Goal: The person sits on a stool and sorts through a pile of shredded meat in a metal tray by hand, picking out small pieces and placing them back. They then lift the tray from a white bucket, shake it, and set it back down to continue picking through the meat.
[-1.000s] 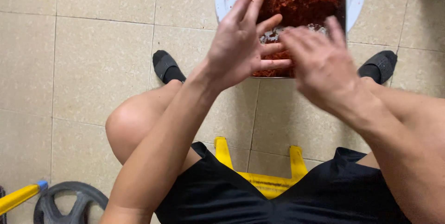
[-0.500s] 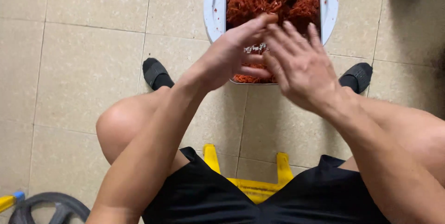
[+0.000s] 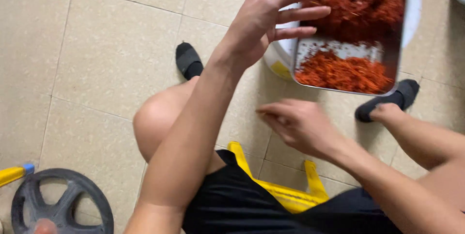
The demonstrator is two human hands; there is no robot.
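The left hand (image 3: 271,13), in the upper middle of the frame, is spread wide with fingers apart and holds nothing; its fingertips lie over the left edge of a metal tray (image 3: 346,50). The right hand (image 3: 300,125), blurred in the centre-right of the frame, hovers below the tray with fingers loosely extended and also holds nothing. The tray sits at the upper right, filled with red shredded flakes (image 3: 361,8) that leave a bare strip of metal near its lower part. It rests over a white round basin (image 3: 278,57). The person sits on a yellow stool (image 3: 290,193) at the bottom centre, feet in black socks (image 3: 188,60) on a beige tiled floor (image 3: 106,45). A black weight plate (image 3: 63,205) lies in the lower left corner.
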